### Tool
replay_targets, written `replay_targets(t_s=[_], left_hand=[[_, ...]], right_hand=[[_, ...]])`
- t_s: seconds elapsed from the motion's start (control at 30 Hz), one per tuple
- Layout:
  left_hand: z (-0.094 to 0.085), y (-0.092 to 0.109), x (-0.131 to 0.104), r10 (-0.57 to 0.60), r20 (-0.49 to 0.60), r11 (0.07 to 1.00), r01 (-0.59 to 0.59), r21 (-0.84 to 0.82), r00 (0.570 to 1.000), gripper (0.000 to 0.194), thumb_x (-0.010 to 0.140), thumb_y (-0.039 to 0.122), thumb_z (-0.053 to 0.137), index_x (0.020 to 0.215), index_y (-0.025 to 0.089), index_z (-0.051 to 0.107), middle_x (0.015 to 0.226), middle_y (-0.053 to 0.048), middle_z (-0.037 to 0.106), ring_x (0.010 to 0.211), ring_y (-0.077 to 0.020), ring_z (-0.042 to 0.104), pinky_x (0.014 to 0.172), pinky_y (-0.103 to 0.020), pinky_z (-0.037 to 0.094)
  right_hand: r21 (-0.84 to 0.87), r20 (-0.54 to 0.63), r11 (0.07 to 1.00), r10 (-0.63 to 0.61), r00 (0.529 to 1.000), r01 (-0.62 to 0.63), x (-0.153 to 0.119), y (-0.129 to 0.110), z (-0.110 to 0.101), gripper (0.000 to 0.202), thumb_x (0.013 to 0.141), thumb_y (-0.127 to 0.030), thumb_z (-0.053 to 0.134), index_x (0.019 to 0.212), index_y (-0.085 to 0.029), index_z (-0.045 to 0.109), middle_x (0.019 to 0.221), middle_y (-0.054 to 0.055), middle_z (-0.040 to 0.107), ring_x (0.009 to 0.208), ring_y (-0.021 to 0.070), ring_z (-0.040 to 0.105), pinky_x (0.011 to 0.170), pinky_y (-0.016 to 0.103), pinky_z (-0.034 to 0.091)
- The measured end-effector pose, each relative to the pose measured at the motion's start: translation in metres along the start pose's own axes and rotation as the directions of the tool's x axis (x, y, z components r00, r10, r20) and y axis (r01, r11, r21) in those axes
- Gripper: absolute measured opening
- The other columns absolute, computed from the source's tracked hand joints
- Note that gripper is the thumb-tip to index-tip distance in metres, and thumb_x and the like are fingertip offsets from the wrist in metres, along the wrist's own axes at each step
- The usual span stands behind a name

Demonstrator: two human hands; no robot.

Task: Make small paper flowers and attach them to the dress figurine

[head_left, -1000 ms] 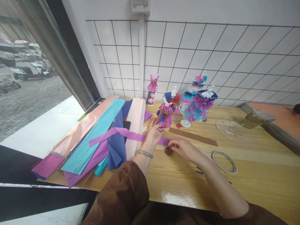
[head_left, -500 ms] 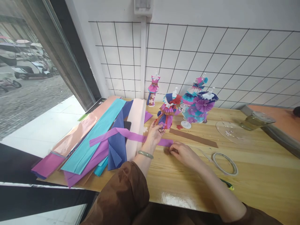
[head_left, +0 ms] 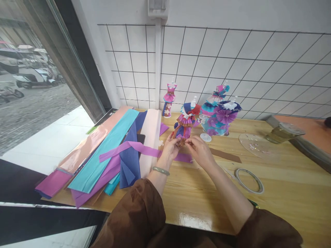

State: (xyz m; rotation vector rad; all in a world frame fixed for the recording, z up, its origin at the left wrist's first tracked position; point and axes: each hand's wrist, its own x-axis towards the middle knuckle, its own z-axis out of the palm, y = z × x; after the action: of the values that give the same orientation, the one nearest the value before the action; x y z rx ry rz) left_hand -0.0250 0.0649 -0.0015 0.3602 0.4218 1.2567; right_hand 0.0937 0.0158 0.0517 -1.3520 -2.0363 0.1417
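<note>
My left hand (head_left: 170,148) is closed around the lower skirt of a small dress form (head_left: 186,119) dressed in red, navy, purple and brown crepe paper. My right hand (head_left: 198,147) pinches a small brown paper piece (head_left: 182,142) against the front of that skirt, close to my left fingertips. Beneath my wrists lies a long purple paper strip (head_left: 152,151). A brown paper strip (head_left: 227,156) rests on the table, its left end hidden behind my right hand. Beside the dress form is a white round base (head_left: 206,137).
More paper-dressed forms (head_left: 224,115) stand at the back, with a slim pink one (head_left: 170,98) by the wall. Folded crepe sheets (head_left: 103,148) cover the left side. On the right are a roll of tape (head_left: 249,180), a clear plate (head_left: 256,144) and a glass jar (head_left: 283,133).
My right hand has risen from the table to the dress form's skirt, bringing the small brown paper piece with it. My left hand keeps its hold.
</note>
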Motion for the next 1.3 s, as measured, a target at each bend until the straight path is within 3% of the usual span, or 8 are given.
replay_targets(t_s=[0.17, 0.73, 0.9, 1.13, 1.3], left_hand=[[0.000, 0.000, 0.001, 0.016, -0.037, 0.999, -0.015, 0.028, 0.999, 0.056, 0.055, 0.003, 0.064, 0.103, 0.022, 0.044, 0.072, 0.001, 0.060, 0.056, -0.0087, 0.055, 0.058, -0.023, 0.038], [-0.003, 0.004, 0.000, 0.078, -0.074, 0.994, -0.072, 0.077, 0.994, 0.072, 0.051, 0.005, 0.071, 0.115, 0.022, 0.040, 0.073, -0.001, 0.062, 0.062, -0.0124, 0.059, 0.065, -0.028, 0.042], [-0.004, 0.005, -0.002, 0.073, -0.029, 0.993, -0.070, 0.098, 0.997, 0.067, 0.055, 0.006, 0.068, 0.114, 0.020, 0.040, 0.073, -0.002, 0.063, 0.062, -0.0125, 0.059, 0.066, -0.029, 0.042], [0.002, 0.006, -0.006, 0.081, -0.052, 0.995, -0.078, 0.056, 0.995, 0.065, 0.057, 0.002, 0.062, 0.115, 0.020, 0.039, 0.078, -0.003, 0.062, 0.061, -0.0115, 0.058, 0.068, -0.029, 0.042], [0.002, 0.003, -0.007, 0.107, -0.071, 0.993, -0.103, 0.059, 0.992, 0.073, 0.056, 0.002, 0.064, 0.120, 0.023, 0.036, 0.068, 0.003, 0.058, 0.060, -0.0104, 0.057, 0.068, -0.028, 0.043]], right_hand=[[0.013, -0.132, 0.994, 0.105, 0.986, -0.105, 0.008, 0.003, 0.018, 0.011, 0.079, -0.022, 0.046, 0.079, -0.019, 0.057, 0.081, 0.006, 0.057, 0.075, 0.0191, 0.052, 0.066, 0.031, 0.042], [0.092, -0.148, 0.978, 0.201, 0.968, -0.189, 0.016, 0.011, 0.032, 0.016, 0.077, -0.027, 0.047, 0.079, -0.017, 0.059, 0.081, 0.007, 0.060, 0.072, 0.0189, 0.055, 0.063, 0.030, 0.042], [0.043, -0.164, 0.985, 0.169, 0.972, -0.164, 0.014, 0.010, 0.030, 0.016, 0.078, -0.026, 0.045, 0.080, -0.017, 0.059, 0.080, 0.007, 0.059, 0.070, 0.0181, 0.054, 0.064, 0.030, 0.041], [-0.211, -0.188, 0.971, 0.075, 0.979, -0.115, 0.013, 0.003, 0.030, 0.016, 0.079, -0.024, 0.045, 0.082, -0.018, 0.059, 0.082, 0.007, 0.059, 0.076, 0.0200, 0.053, 0.071, 0.033, 0.036], [-0.182, -0.193, 0.975, 0.096, 0.977, -0.131, 0.014, 0.004, 0.033, 0.016, 0.077, -0.024, 0.046, 0.080, -0.018, 0.060, 0.081, 0.007, 0.059, 0.074, 0.0196, 0.054, 0.070, 0.032, 0.037]])
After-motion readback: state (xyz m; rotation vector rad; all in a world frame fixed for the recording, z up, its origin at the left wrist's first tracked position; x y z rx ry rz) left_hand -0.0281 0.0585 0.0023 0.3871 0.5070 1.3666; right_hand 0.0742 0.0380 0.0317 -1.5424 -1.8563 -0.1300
